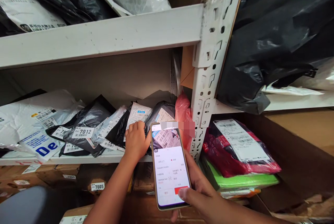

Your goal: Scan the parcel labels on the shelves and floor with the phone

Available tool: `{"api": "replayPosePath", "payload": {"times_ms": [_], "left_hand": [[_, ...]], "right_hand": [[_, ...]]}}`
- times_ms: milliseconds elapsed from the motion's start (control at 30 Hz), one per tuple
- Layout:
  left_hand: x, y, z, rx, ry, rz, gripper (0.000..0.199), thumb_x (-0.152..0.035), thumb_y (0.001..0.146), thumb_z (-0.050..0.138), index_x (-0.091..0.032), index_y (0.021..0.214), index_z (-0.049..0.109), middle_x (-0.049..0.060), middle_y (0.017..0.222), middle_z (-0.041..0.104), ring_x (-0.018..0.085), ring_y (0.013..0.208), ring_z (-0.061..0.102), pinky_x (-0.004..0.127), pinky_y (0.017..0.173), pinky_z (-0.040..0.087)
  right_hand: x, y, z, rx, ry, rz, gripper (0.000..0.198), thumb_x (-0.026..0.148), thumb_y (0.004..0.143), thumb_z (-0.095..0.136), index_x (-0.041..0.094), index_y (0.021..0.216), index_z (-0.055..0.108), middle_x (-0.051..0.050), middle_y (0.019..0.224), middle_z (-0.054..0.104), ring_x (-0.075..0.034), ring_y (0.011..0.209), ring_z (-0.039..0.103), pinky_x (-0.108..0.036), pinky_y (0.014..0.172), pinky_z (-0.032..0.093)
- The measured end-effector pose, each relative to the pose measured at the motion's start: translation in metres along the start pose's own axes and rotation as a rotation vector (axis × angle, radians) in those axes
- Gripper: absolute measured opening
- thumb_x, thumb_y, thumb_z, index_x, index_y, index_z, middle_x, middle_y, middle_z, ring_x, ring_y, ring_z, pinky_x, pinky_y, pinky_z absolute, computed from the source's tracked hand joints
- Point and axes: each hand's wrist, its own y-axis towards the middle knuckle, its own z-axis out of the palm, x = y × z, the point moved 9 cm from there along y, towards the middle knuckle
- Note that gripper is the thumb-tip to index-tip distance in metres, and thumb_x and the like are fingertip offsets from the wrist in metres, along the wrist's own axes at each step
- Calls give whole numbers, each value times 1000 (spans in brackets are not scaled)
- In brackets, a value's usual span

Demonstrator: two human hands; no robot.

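My right hand [195, 182] is wrapped around a smartphone [168, 173] held upright in front of the shelf. Its thumb lies on a red button low on the screen, and the upper screen shows a camera picture of a label. My left hand [136, 138] has its fingers curled at a white mailing bag [138, 112], fingertips hidden. The thumb of that hand is beside a dark plastic parcel [159, 107] with a white label, partly behind the phone. A pink plastic bag [182, 107] stands against the rack post on the right.
More labelled parcels [86, 130] lean along the white shelf [104, 160]. Above runs a shelf beam [104, 38] with more bags. A perforated post [208, 60] divides the racks. On the right are a black bag [266, 50] and a red parcel [242, 147]. Cardboard boxes [83, 178] sit below.
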Motion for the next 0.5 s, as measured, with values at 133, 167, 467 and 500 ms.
{"api": "replayPosePath", "payload": {"times_ms": [133,167,467,500], "left_hand": [[0,1,0,10,-4,1,20,-34,91,38,-17,97,48,11,105,58,30,104,50,40,84,40],[0,1,0,10,-5,2,20,-33,90,39,-17,97,48,11,104,58,30,104,50,40,84,40],[2,-9,-10,-323,-178,-55,17,-20,85,49,-13,100,55,16,113,56,28,105,48,39,89,40],[-5,-12,-17,-391,-208,-21,16,-20,84,52,-15,98,57,14,113,57,27,104,49,39,90,40]], "right_hand": [[1,3,1,3,-20,0,90,30,81,63,31,143,-2,-4,104,61,-12,60,59,-31,58,55],[1,3,1,7,-24,-3,88,30,81,63,32,143,1,-4,104,62,-12,58,59,-31,58,55],[-14,-1,-3,16,91,5,99,26,69,74,33,145,10,-6,114,61,-16,71,64,-29,61,53],[-14,-2,-2,20,99,1,97,27,69,75,33,144,13,-7,119,59,-18,80,65,-31,66,53]]}}
